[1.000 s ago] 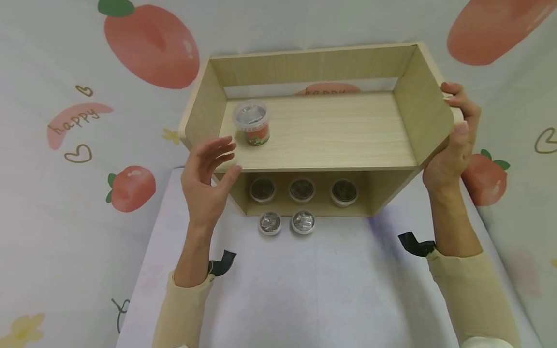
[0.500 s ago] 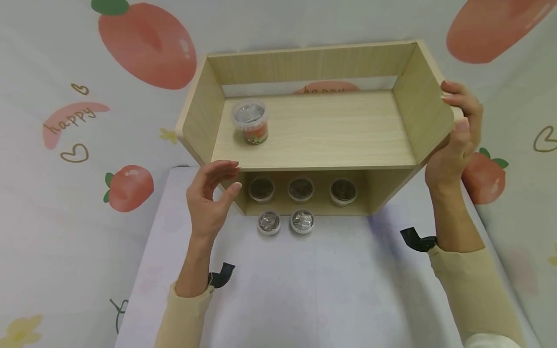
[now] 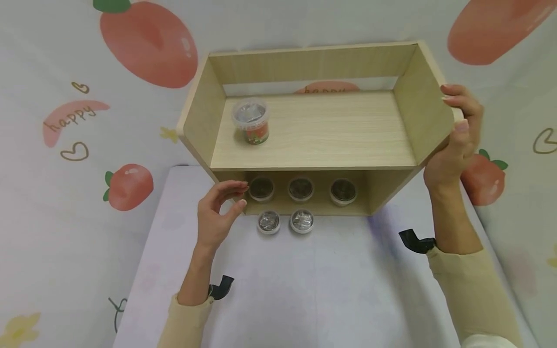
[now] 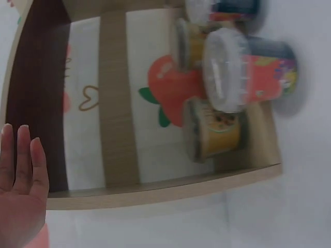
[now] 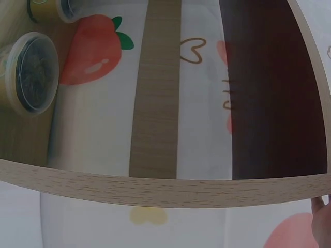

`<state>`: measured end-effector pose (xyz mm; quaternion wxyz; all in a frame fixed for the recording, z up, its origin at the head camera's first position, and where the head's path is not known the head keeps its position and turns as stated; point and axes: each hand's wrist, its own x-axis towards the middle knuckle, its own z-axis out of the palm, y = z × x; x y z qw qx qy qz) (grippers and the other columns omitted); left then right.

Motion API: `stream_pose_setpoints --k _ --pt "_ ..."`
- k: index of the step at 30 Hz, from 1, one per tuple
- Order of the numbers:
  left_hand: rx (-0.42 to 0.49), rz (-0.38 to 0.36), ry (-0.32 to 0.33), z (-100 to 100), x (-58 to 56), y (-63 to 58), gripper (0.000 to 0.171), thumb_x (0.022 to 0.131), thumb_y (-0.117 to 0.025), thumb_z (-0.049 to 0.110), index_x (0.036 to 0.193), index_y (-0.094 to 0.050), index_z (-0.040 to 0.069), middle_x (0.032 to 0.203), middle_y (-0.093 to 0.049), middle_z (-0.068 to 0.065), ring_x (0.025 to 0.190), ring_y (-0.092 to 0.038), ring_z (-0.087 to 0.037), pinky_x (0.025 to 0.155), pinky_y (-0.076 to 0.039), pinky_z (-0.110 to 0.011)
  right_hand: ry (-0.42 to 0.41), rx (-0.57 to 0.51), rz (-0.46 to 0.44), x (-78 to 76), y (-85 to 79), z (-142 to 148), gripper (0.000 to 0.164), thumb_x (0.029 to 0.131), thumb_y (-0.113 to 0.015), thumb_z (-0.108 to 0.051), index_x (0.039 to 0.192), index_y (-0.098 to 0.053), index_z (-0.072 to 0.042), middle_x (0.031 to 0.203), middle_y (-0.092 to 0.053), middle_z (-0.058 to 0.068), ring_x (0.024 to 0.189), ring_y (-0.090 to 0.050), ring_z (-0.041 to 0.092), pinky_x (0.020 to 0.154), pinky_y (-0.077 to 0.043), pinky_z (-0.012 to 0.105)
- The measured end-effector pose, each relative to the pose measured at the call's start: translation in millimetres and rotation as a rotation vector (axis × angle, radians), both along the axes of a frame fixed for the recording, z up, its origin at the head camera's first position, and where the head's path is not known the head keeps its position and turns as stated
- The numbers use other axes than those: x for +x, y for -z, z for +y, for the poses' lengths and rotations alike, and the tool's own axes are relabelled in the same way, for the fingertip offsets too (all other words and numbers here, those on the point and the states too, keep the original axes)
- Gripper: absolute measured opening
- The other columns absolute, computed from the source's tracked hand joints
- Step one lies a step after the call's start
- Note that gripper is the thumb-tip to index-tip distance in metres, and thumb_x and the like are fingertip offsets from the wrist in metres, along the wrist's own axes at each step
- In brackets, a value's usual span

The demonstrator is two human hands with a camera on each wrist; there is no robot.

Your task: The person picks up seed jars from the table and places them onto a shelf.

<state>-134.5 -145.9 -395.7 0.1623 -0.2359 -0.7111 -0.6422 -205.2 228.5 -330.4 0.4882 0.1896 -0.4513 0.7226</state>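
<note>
My right hand (image 3: 454,137) grips the right side panel of a light wooden two-tier shelf (image 3: 330,140), thumb in front and fingers behind. My left hand (image 3: 215,217), nothing in it, is by the lower compartment's left end, fingers bent forward and thumb apart. Nearest its fingertips is a dark-lidded tub (image 3: 261,189); whether they touch I cannot tell. Two similar tubs stand right of it inside. On the table in front are two clear-lidded cups, the left cup (image 3: 269,222) and right cup (image 3: 302,221). In the left wrist view, a cup (image 4: 258,72) has a red label.
On the upper board, toward the left, stands a clear-lidded cup (image 3: 251,121) with a red and green label. Behind the shelf hangs a white cloth (image 3: 278,24) printed with fruit and hearts. A pale cloth covers the table (image 3: 313,290).
My left hand has come down from beside the upper board's cup to the lower compartment's left end. The right hand keeps its hold on the side panel.
</note>
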Motion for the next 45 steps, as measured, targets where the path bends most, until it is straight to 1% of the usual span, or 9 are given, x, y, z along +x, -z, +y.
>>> stream_pose_setpoints --k 4,9,13,23,26,29,31,34,45 --pt "-0.036 -0.014 0.009 -1 3.5 13.4 0.038 0.071 -0.063 -0.017 0.108 -0.054 -0.014 0.103 -0.058 -0.028 0.095 -0.056 -0.038 0.084 -0.044 -0.046 -0.008 0.0 0.012 -1.3 1.4 -1 0.038 0.076 -0.057 -0.021 0.087 -0.051 0.015 0.105 -0.049 0.032 0.108 -0.04 0.046 0.096 -0.032 0.042" --pt "0.004 0.018 0.023 -4 5.9 30.3 0.041 0.065 -0.061 -0.024 0.105 -0.053 -0.017 0.1 -0.058 -0.03 0.096 -0.056 -0.036 0.085 -0.042 -0.048 0.013 0.005 0.013 -0.6 -1.5 -2 0.036 0.075 -0.056 -0.02 0.085 -0.052 0.015 0.102 -0.05 0.031 0.108 -0.04 0.045 0.098 -0.031 0.043" --pt "0.019 0.004 0.029 -5 5.0 42.2 0.041 0.065 -0.06 -0.026 0.105 -0.053 -0.018 0.102 -0.057 -0.031 0.098 -0.055 -0.034 0.086 -0.041 -0.048 0.032 0.003 0.017 -0.8 -5.1 -3 0.033 0.075 -0.054 -0.017 0.084 -0.053 0.015 0.1 -0.051 0.031 0.106 -0.041 0.045 0.098 -0.031 0.043" --pt "-0.113 -0.135 0.009 -6 12.6 79.6 0.045 0.068 -0.068 -0.016 0.111 -0.054 -0.012 0.109 -0.057 -0.028 0.103 -0.054 -0.025 0.085 -0.039 -0.054 0.057 0.02 0.008 -0.9 -0.7 -3 0.034 0.075 -0.052 -0.018 0.082 -0.053 0.015 0.097 -0.052 0.03 0.103 -0.043 0.045 0.096 -0.033 0.043" --pt "-0.134 -0.161 -0.003 -8 10.4 98.1 0.047 0.068 -0.071 -0.011 0.113 -0.055 -0.009 0.112 -0.057 -0.024 0.106 -0.053 -0.029 0.087 -0.039 -0.052 0.053 0.007 -0.003 -0.3 -2.6 -3 0.031 0.074 -0.052 -0.016 0.082 -0.053 0.015 0.098 -0.052 0.03 0.104 -0.043 0.044 0.096 -0.033 0.042" --pt "-0.143 -0.188 0.007 -8 8.7 108.5 0.049 0.069 -0.072 -0.01 0.115 -0.054 -0.008 0.114 -0.055 -0.025 0.107 -0.05 -0.037 0.088 -0.038 -0.053 0.06 -0.01 -0.011 0.7 -5.5 -4 0.028 0.073 -0.051 -0.013 0.081 -0.054 0.014 0.097 -0.053 0.029 0.104 -0.043 0.043 0.096 -0.033 0.041" --pt "-0.149 -0.204 0.015 -8 8.2 112.8 0.051 0.07 -0.072 -0.008 0.116 -0.053 -0.009 0.116 -0.053 -0.027 0.107 -0.048 -0.043 0.089 -0.038 -0.053 0.073 -0.01 -0.017 1.6 -7.0 -5 0.028 0.073 -0.051 -0.013 0.081 -0.054 0.013 0.097 -0.054 0.028 0.103 -0.044 0.042 0.096 -0.033 0.04" --pt "-0.155 -0.22 0.03 -6 9.8 107.8 0.051 0.071 -0.072 -0.007 0.117 -0.051 -0.011 0.117 -0.052 -0.028 0.107 -0.046 -0.046 0.087 -0.036 -0.059 0.083 -0.009 -0.026 1.5 -6.6 -5 0.028 0.073 -0.051 -0.014 0.08 -0.054 0.012 0.097 -0.054 0.027 0.103 -0.044 0.041 0.096 -0.033 0.04" --pt "-0.19 -0.284 0.028 -3 5.7 119.7 0.053 0.073 -0.071 -0.004 0.121 -0.049 -0.01 0.12 -0.051 -0.027 0.111 -0.046 -0.044 0.09 -0.036 -0.055 0.119 0.046 -0.008 -2.4 -6.4 -3 0.033 0.074 -0.049 -0.02 0.082 -0.052 0.012 0.098 -0.053 0.028 0.103 -0.043 0.043 0.096 -0.032 0.041"
